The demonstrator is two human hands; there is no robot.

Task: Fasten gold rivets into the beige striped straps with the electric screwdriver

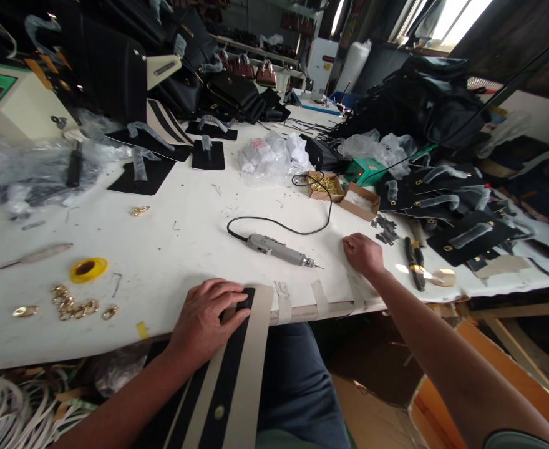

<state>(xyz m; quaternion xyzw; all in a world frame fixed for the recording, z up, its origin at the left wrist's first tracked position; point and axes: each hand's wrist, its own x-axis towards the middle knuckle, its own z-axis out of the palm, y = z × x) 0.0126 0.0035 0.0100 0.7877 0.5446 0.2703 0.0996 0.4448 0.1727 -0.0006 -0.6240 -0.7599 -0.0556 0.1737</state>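
Observation:
My left hand point(211, 318) lies with fingers stretched over the top end of a beige bag panel point(252, 368) with black strips and a round metal fitting. The panel leans over the table edge onto my lap. My right hand point(362, 252) rests on the white table, fingers curled in; whatever may be inside them is hidden. Between the hands and farther back lies a grey electric screwdriver point(279, 248), its bit pointing right and its black cord curving behind. Right of my right hand are dark flat metal pieces point(386, 230) and pliers point(415, 263) with black and yellow handles.
Small boxes hold gold hardware point(324, 184) and pale small parts point(359, 201). At left are yellow tape point(88, 270), gold chain links point(71, 305) and an awl point(38, 254). Black bag parts point(473, 237) pile up at right, black bags point(232, 93) at back left.

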